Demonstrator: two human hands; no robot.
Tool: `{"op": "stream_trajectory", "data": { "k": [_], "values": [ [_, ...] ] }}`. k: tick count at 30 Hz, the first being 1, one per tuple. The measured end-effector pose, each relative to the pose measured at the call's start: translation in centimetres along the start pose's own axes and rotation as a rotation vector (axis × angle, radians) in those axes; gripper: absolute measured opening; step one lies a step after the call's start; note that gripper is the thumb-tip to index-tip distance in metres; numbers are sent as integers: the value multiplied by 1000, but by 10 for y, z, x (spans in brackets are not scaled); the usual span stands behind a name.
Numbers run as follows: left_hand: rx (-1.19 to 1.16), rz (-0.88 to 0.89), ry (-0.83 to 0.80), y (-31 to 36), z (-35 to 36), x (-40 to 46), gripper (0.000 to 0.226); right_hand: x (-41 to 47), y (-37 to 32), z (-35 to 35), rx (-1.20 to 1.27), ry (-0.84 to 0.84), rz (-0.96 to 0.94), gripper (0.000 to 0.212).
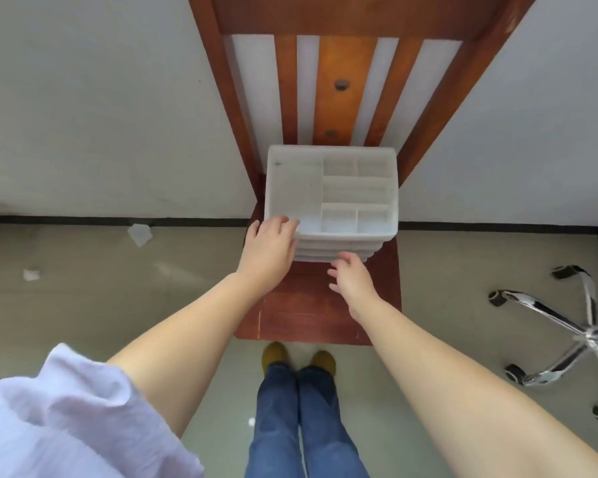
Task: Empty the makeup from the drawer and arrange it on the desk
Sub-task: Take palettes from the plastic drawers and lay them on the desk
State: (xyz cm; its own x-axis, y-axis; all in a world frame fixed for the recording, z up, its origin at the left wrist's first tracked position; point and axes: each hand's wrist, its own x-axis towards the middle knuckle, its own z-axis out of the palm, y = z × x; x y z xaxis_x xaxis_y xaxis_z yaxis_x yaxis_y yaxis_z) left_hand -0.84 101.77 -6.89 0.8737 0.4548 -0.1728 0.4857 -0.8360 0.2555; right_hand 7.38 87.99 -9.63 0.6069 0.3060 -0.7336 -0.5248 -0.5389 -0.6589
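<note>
The person stood over a wooden chair (pixel 320 305) with both bare arms stretched toward the white organiser (pixel 332 194) on its seat, a low unit with a divided tray on top and what looked like shallow drawers stacked beneath. I judged this to be the very start of the job: reaching for the drawer unit, with nothing taken out yet.

On the left, the left hand (pixel 270 248) lay against the near left corner of the organiser, its fingers fairly straight and resting over the rim of the top tray. That grip was spread, touching rather than clasping, as if steadying the unit.

Every compartment in the top tray appeared bare; no makeup showed anywhere. If any was there, it sat inside the closed drawers, whose fronts ran along the near side, though the blur kept me from being sure how many there were.

On the right, the right hand (pixel 351 276) hovered just short of those drawer fronts, fingers loosely spread and holding nothing; whether a fingertip already touched the lowest front I could not tell.

The next move, as I saw it, called for the right hand to hook a drawer front and pull it outward while the left braced the light unit so it would not slide on the seat. No counter was in view.
</note>
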Motion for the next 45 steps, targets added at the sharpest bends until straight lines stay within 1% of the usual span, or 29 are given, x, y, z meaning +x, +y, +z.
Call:
{"op": "stream_trajectory", "data": {
  "k": [4,5,8,11,14,19,22,24,25,26,28,29,30,31,32,33,34,35,36,37,39,42,44,45],
  "values": [
    [26,50,0,-12,18,27,25,31,-11,16,680,30,176,37],
    [39,64,17,-14,20,31,24,36,-12,20,804,39,206,37],
    [64,112,58,-17,23,37,22,43,-9,30,994,37,255,36],
    [67,116,75,-18,23,37,22,45,-1,36,1047,47,279,35],
    [87,121,68,-20,24,36,23,37,18,41,996,93,309,30],
    [86,119,59,-20,21,35,24,5,62,40,957,117,381,25],
    [76,111,38,-19,20,35,25,-5,72,37,950,120,397,23],
    [70,104,31,-19,20,33,25,-11,73,33,913,84,409,22],
    [78,119,45,-18,19,29,24,-16,70,28,861,30,428,23],
    [90,158,96,-18,19,24,24,-22,66,22,740,-57,445,23],
    [73,299,248,-18,24,9,20,-35,51,0,270,-300,407,23],
    [54,398,268,-18,29,-1,17,-40,41,-12,40,-387,332,23],
    [44,486,214,-18,33,-8,18,-40,31,-22,-132,-422,217,23],
    [53,528,98,-18,39,-12,27,-36,20,-29,-266,-390,87,23],
    [92,509,-63,-17,46,-13,42,-30,10,-34,-394,-294,-60,22],
    [165,452,-197,-16,52,-11,56,-20,2,-35,-551,-182,-221,21],
    [234,388,-263,-15,57,-5,65,-8,-4,-34,-759,-110,-368,23],
    [291,347,-276,-13,61,4,72,5,-5,-32,-971,-83,-483,30],
    [333,320,-282,-11,63,13,77,19,-4,-27,-1160,-83,-544,38],
    [370,302,-292,-8,65,22,82,31,-1,-24,-1310,-86,-545,44],
    [448,293,-318,-3,66,35,84,47,4,-20,-1444,-50,-541,48],
    [511,331,-311,-4,68,38,76,54,9,-22,-1483,9,-631,44],
    [451,378,-346,-8,68,33,71,51,12,-25,-1469,-28,-646,41],
    [385,394,-376,-12,68,30,71,48,13,-28,-1414,-60,-640,43]
  ]
}}
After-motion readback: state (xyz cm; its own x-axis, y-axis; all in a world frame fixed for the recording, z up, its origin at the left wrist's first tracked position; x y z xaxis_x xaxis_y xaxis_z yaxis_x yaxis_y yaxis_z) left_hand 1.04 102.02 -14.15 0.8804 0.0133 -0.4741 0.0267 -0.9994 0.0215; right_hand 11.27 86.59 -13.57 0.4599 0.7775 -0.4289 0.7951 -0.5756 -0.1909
